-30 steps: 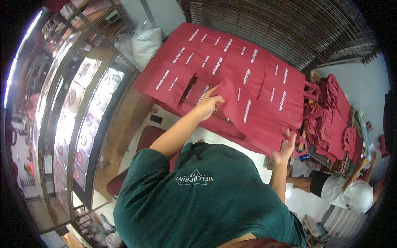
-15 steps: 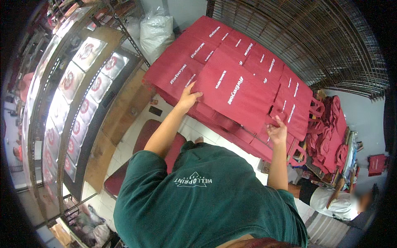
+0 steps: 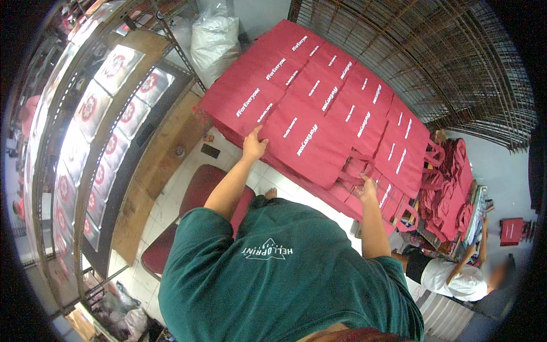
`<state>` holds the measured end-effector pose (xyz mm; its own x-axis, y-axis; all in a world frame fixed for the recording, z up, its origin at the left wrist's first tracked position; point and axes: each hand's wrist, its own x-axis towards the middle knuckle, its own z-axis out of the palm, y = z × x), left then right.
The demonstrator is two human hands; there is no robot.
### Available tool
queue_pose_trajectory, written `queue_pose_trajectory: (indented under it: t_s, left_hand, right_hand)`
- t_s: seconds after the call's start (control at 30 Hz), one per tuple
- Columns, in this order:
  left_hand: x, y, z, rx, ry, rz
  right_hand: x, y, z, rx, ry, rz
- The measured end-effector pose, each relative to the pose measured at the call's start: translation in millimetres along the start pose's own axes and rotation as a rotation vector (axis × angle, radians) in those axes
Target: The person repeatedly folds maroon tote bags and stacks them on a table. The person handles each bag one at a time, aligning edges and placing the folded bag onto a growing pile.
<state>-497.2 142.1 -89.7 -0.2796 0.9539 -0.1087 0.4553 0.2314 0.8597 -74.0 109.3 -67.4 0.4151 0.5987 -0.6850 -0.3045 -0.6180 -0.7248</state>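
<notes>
Red tote bags with white print lie flat in overlapping rows on a large table-high stack. The nearest tote bag [image 3: 310, 128] lies at the front edge, its handle loop [image 3: 360, 162] toward the right. At its left corner is my left hand [image 3: 254, 145], fingers apart and fingertips by the cloth. My right hand [image 3: 367, 187] is closed at the handle end, thumb and fingers pinching the handle. Some fingertips there are partly hidden.
A metal drying rack [image 3: 416, 62] stands behind the bags. More red bags [image 3: 450, 194] are heaped at the right, near a person in a white shirt [image 3: 467, 282]. Shelves with printed silvery packs [image 3: 91, 111] line the left; a red chair [image 3: 213, 191] stands below.
The tote bag between my hands has come down flat and shifted left, lining up with the row. My left hand moved slightly down and left; its fingers have spread.
</notes>
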Motion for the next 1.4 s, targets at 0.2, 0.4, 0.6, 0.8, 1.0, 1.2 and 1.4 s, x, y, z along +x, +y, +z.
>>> queue_pose_trajectory:
  t_s: [0.2, 0.4, 0.6, 0.8, 1.0, 1.2, 1.4]
  left_hand:
    - [3.9, -13.9, 3.2, 0.113, 0.096, -0.008]
    - [2.8, -10.0, -2.0, 0.128, 0.097, -0.056]
    - [9.3, -23.4, 4.1, 0.098, 0.121, -0.099]
    - [10.5, -31.4, 7.8, 0.055, 0.153, -0.035]
    - [15.3, -42.6, 8.3, 0.098, 0.156, 0.009]
    - [21.6, -59.5, 13.1, -0.012, 0.128, -0.026]
    - [21.3, -47.8, 11.4, 0.012, 0.141, 0.044]
  right_hand:
    - [-5.6, 3.1, -1.0, -0.01, -0.036, -0.123]
    - [-27.9, -8.5, 14.0, 0.037, -0.015, -0.104]
    - [-14.5, -0.5, 4.7, 0.023, -0.127, -0.184]
    - [3.3, 16.1, -8.1, -0.063, 0.035, -0.138]
    - [17.4, 25.1, -9.2, -0.121, 0.095, -0.221]
    - [2.8, 20.0, 3.5, -0.084, 0.105, -0.22]
    - [8.0, 23.1, 3.4, -0.05, 0.111, -0.261]
